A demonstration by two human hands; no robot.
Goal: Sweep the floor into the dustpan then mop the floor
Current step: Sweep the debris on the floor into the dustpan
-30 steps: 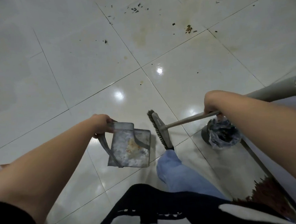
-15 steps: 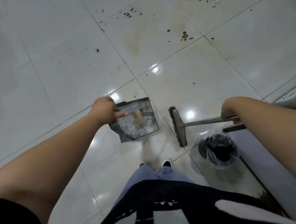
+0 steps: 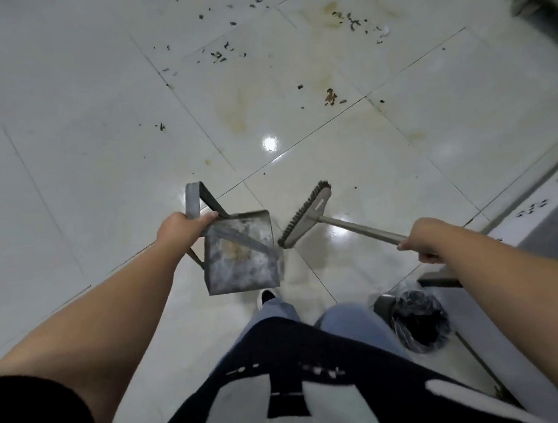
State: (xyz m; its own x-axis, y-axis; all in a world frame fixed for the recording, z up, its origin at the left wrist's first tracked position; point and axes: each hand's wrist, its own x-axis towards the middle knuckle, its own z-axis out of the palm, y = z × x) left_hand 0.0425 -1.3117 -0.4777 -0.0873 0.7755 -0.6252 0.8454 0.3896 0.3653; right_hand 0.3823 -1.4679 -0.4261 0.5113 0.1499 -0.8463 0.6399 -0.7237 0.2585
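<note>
— Carrying tools toward the dirt, not sweeping yet? Left hand (image 3: 182,229) gripping the dustpan (image 3: 241,257) by its handle, above the floor (image 3: 66,110); right hand (image 3: 420,239) clenched round the broom (image 3: 307,216) stick.

— Yes. Next, probably: setting the dustpan down near the dark crumbs (image 3: 330,97), then brushing them in. Mopping later, for the yellowish stains (image 3: 241,115). Glossy pale tiles; lined bin (image 3: 417,320) just beside the right leg.
</note>
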